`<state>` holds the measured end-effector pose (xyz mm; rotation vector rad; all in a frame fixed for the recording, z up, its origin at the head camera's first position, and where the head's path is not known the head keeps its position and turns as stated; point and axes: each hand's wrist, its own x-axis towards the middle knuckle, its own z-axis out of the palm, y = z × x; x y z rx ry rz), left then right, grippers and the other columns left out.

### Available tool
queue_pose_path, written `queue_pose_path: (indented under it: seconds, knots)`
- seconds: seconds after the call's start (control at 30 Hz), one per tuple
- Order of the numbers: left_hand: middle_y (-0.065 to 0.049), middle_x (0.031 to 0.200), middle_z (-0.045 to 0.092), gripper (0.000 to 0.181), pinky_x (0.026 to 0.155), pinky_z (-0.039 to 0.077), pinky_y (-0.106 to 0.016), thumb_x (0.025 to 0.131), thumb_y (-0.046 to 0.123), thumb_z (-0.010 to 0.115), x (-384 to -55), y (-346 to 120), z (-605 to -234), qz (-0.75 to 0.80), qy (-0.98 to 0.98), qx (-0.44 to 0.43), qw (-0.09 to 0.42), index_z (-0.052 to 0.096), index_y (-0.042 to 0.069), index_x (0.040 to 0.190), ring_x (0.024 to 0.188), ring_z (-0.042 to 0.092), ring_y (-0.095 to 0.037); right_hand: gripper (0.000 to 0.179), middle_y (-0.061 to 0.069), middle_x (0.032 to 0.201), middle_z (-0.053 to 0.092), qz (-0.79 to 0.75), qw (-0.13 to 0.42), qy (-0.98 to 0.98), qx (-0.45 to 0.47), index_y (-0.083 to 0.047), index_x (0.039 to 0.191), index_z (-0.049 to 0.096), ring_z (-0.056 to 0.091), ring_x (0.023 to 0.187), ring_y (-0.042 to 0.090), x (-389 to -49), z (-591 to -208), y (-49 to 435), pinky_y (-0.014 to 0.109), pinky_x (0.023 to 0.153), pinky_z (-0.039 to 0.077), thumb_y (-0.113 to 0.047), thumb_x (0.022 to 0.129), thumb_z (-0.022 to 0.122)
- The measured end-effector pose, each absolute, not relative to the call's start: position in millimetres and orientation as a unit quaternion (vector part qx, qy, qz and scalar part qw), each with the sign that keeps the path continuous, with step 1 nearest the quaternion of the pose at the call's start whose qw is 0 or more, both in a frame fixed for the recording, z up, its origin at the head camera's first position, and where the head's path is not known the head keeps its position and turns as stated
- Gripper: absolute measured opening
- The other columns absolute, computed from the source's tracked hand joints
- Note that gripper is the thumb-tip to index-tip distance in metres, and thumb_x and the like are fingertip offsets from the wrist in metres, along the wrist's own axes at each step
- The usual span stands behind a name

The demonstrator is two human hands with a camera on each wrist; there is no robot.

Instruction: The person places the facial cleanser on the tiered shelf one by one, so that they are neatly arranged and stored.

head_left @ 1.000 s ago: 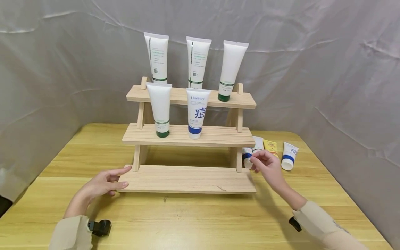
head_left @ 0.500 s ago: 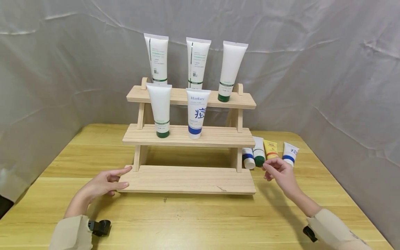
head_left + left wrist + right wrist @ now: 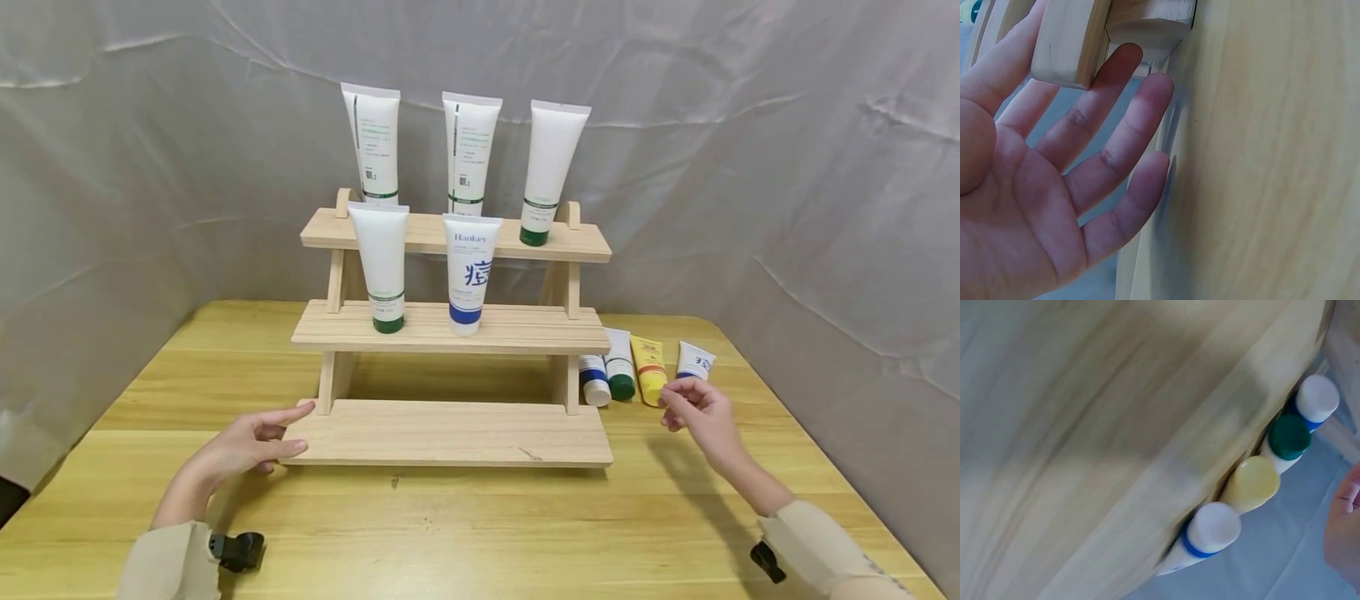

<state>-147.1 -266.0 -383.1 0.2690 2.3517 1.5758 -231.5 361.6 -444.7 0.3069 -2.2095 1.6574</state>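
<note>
Four tubes (image 3: 649, 371) lie on the table (image 3: 480, 533) near the right hand (image 3: 702, 417).

A yellow tube (image 3: 649, 368) lies near the tiered wooden rack (image 3: 450, 430).

So the rack (image 3: 450, 432) has three tiers, with three white tubes (image 3: 557, 154) up top, then a green-capped tube (image 3: 381, 254) and a Hankey tube (image 3: 468, 271) in the middle, all cap-down. Left hand (image 3: 243, 442) is resting on the bottom tier's left end. Right hand (image 3: 701, 412) is right by the yellow tube (image 3: 648, 362)'s cap, can't tell if it's touching. That one's lying on the tabletop (image 3: 420, 533) between some white tubes (image 3: 618, 360).
</note>
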Motion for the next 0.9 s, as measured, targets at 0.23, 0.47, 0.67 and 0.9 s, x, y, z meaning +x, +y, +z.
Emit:
queue_pose_path:
  seconds: [0.23,0.47,0.67,0.9]
  knots:
    - [0.004,0.068,0.039,0.064,0.056,0.043,-0.027,0.083,0.02,0.064,-147,-266,-384,0.55,0.816,0.099,0.148,0.032,-0.001,0.134,0.063,0.046,-0.009,0.024,0.009,0.076,0.062,0.584,0.174,-0.789,0.079,0.0,0.093,0.057,0.059,0.055,0.013,-230,-440,379,0.026,0.043,0.048,-0.022,0.086,0.061]
    - [-0.014,0.101,0.058,0.064,0.058,0.044,-0.029,0.082,0.021,0.066,-146,-265,-384,0.553,0.815,0.088,0.148,0.034,0.0,0.133,0.07,0.053,-0.011,0.04,0.004,0.078,0.061,0.544,0.185,-0.816,0.066,-0.001,0.093,0.058,0.059,0.063,0.008,-233,-438,392,0.026,0.045,0.048,-0.038,0.079,0.066]
    - [-0.024,0.116,0.051,0.064,0.059,0.045,-0.03,0.082,0.022,0.066,-146,-265,-384,0.553,0.817,0.08,0.143,0.035,0.0,0.133,0.073,0.053,-0.012,0.045,-0.006,0.082,0.059,0.54,0.192,-0.818,0.048,-0.002,0.099,0.056,0.055,0.066,0.004,-238,-435,401,0.02,0.049,0.047,-0.038,0.076,0.07]
    - [-0.028,0.123,0.044,0.063,0.059,0.045,-0.03,0.082,0.021,0.065,-146,-264,-385,0.555,0.816,0.082,0.142,0.035,0.001,0.133,0.075,0.053,-0.011,0.056,0.006,0.097,0.056,0.465,0.164,-0.87,0.001,0.006,0.113,0.05,0.052,0.08,0.007,-225,-400,385,0.017,0.059,0.047,-0.036,0.079,0.066]
